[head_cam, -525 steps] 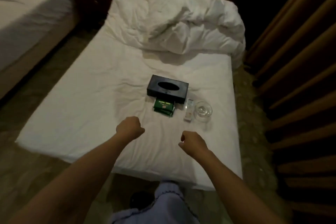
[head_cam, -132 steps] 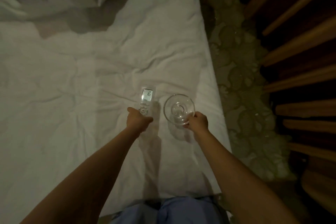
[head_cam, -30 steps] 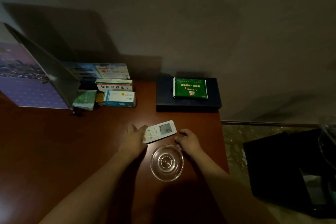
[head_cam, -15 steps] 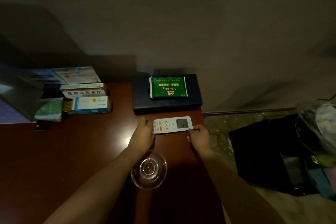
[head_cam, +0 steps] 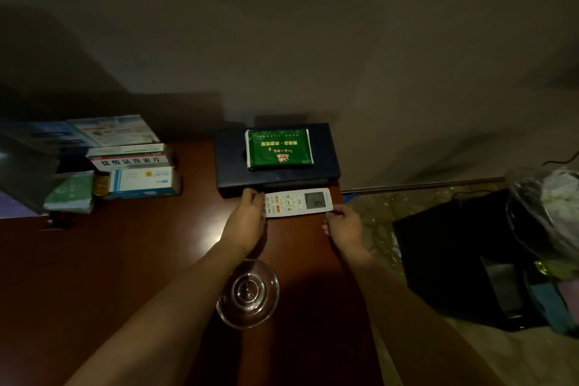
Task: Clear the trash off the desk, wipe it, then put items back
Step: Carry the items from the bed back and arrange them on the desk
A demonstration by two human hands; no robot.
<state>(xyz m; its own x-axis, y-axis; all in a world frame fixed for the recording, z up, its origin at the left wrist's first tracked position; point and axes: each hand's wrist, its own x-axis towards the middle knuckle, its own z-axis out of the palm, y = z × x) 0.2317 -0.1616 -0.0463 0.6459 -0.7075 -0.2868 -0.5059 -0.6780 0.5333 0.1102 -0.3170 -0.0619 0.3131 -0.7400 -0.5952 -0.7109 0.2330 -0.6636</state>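
Note:
A white remote (head_cam: 297, 202) lies flat on the red-brown desk (head_cam: 125, 260), just in front of a black tissue box (head_cam: 324, 166) that carries a green tissue pack (head_cam: 279, 149). My left hand (head_cam: 246, 219) pinches the remote's left end. At its right end, my right hand (head_cam: 343, 226) holds the corner with its fingertips. A clear glass ashtray (head_cam: 250, 294) sits on the desk nearer to me, partly under my left forearm.
Stacked medicine boxes (head_cam: 138, 172) and leaflets stand at the back left by a dark tilted panel (head_cam: 25, 172). The desk's right edge runs just past the remote. On the floor to the right stand a black container (head_cam: 454, 254) and a filled trash bag (head_cam: 545, 213).
The remote and ashtray went from the bed to the desk. In the last second the remote turned square to the tissue box, my right hand shifting to its right end.

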